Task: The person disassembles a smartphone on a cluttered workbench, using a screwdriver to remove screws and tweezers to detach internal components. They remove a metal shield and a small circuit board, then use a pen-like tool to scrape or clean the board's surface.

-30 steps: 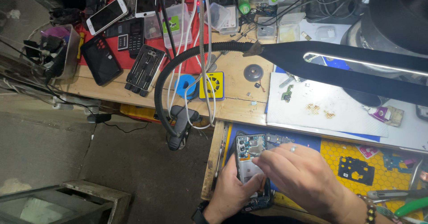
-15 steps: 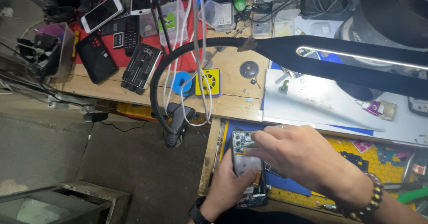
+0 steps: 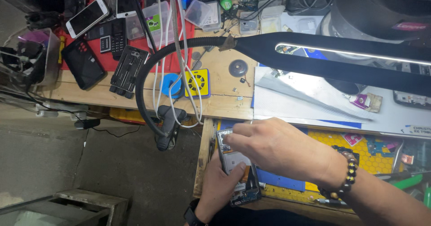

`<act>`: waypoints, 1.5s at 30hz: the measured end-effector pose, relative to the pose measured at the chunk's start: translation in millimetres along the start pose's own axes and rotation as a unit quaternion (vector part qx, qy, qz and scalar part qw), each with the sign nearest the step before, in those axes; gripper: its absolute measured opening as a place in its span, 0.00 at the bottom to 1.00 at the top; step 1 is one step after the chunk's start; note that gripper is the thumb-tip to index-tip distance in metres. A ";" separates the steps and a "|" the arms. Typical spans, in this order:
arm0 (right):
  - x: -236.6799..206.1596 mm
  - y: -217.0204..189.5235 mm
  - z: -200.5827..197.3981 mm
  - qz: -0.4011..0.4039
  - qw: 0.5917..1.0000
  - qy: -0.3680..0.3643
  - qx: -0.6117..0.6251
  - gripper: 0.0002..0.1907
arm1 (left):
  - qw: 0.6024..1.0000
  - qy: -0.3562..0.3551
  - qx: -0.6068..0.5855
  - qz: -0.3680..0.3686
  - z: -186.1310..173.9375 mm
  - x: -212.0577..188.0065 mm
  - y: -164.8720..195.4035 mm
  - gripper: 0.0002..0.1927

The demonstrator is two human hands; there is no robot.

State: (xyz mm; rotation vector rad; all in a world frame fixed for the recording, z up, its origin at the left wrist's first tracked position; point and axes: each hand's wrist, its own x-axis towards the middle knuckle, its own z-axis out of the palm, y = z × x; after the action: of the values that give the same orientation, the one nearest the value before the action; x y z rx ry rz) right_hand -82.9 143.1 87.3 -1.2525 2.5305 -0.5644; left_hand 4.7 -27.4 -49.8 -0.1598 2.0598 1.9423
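On the far left, bare grey floor (image 3: 58, 163) lies open below the counter (image 3: 224, 107), with a low wooden step (image 3: 90, 201) at the bottom edge. Along the counter's back sit a white phone (image 3: 86, 17), a black phone case (image 3: 84, 64) and a blue tape roll (image 3: 171, 85) beside a yellow square fan (image 3: 196, 82). A black gooseneck lamp (image 3: 341, 57) clamps to the front edge and arcs rightward. At the near left corner of the yellow mat (image 3: 372, 161), close to the drop to the floor, the left hand (image 3: 220, 188) has its grip closed around an opened phone (image 3: 238, 174). The right hand (image 3: 274, 147) covers the phone's top, fingertips pinched there; whether they grip a part cannot be told.
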 end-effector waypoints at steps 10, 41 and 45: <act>-8.3 3.6 2.7 -0.015 1.000 0.006 -0.006 0.15 | 0.996 -0.036 -0.084 0.010 0.8 0.4 -3.2 0.20; -41.8 22.5 16.9 -0.068 0.982 0.159 0.081 0.19 | 0.995 -0.054 -0.089 -0.001 -4.9 -2.3 20.4 0.22; -62.6 24.7 30.4 0.056 0.959 0.250 0.118 0.12 | 0.995 -0.043 -0.081 0.037 -6.4 -2.5 20.5 0.21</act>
State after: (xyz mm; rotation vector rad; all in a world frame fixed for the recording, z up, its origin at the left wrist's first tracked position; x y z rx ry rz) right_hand -50.9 200.1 52.8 -0.9652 2.7871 -1.2490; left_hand 0.3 -32.5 -29.2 -0.0347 1.8798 2.1227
